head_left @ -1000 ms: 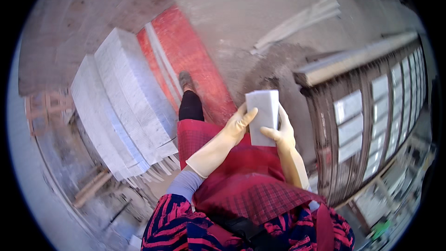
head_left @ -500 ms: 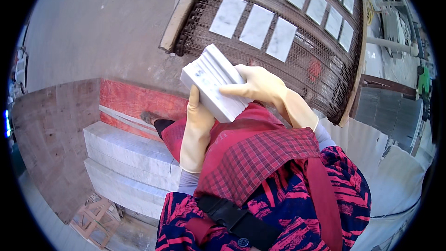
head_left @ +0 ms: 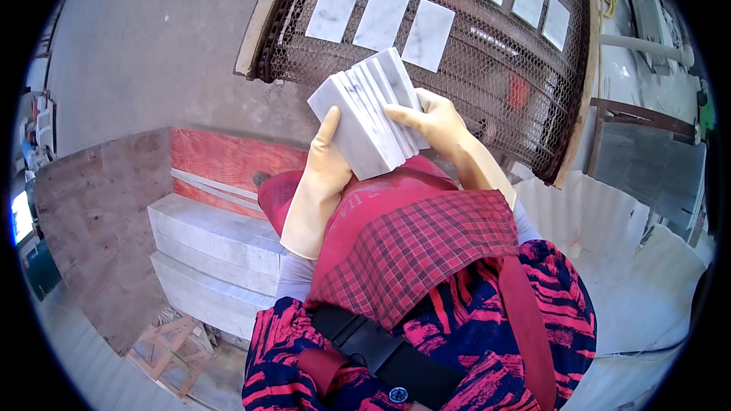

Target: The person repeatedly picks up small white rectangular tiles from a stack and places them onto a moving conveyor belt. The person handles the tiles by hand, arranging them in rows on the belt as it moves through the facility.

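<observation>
A stack of several white marble tiles is held at chest height, fanned a little at its upper edge. My left hand, in a cream rubber glove, props the stack from below and on the left. My right hand, gloved too, grips the right side with fingers spread over the top tile. Just beyond the stack lies a wire mesh conveyor belt carrying single white tiles in rows.
Stacked marble slabs rest on a wooden pallet at lower left, by a red board. White corrugated sheeting lies at the right. A dark grey panel stands beyond it. I wear a red apron.
The view has swung from the slabs and floor toward the mesh conveyor. Both hands have kept hold of the tile stack, which now sits close to the belt and fans out more.
</observation>
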Demonstrator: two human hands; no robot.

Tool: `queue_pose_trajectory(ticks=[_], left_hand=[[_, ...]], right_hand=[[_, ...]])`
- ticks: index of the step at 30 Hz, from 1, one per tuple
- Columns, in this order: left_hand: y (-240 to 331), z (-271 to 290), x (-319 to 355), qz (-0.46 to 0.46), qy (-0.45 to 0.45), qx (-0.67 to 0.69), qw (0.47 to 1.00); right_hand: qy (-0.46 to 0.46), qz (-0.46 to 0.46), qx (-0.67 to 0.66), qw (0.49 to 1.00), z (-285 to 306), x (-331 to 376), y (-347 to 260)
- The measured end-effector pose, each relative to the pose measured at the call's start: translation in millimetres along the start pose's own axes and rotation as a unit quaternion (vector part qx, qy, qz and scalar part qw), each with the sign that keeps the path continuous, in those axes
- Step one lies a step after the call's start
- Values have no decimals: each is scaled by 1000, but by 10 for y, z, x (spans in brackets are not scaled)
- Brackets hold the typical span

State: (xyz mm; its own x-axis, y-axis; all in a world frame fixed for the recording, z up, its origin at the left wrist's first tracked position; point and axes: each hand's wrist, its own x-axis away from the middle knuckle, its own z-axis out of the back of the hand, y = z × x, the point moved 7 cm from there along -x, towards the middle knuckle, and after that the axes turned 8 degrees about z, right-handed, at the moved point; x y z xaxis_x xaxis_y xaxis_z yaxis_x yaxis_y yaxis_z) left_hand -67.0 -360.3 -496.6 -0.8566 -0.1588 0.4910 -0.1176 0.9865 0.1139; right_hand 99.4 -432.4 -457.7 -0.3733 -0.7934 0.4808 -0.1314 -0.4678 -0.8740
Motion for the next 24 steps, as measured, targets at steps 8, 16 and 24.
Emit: queue_pose_trajectory(ticks=[8, 16, 24], left_hand=[[-82, 153, -76, -19, 50, 23, 998], [93, 523, 41, -107, -17, 15, 994], [144, 605, 74, -125, -21, 7, 992]], right_hand=[[128, 48, -150, 979, 513, 99, 395], [301, 101, -97, 943, 1636, -488, 726], [331, 53, -83, 939, 1852, -769, 864]])
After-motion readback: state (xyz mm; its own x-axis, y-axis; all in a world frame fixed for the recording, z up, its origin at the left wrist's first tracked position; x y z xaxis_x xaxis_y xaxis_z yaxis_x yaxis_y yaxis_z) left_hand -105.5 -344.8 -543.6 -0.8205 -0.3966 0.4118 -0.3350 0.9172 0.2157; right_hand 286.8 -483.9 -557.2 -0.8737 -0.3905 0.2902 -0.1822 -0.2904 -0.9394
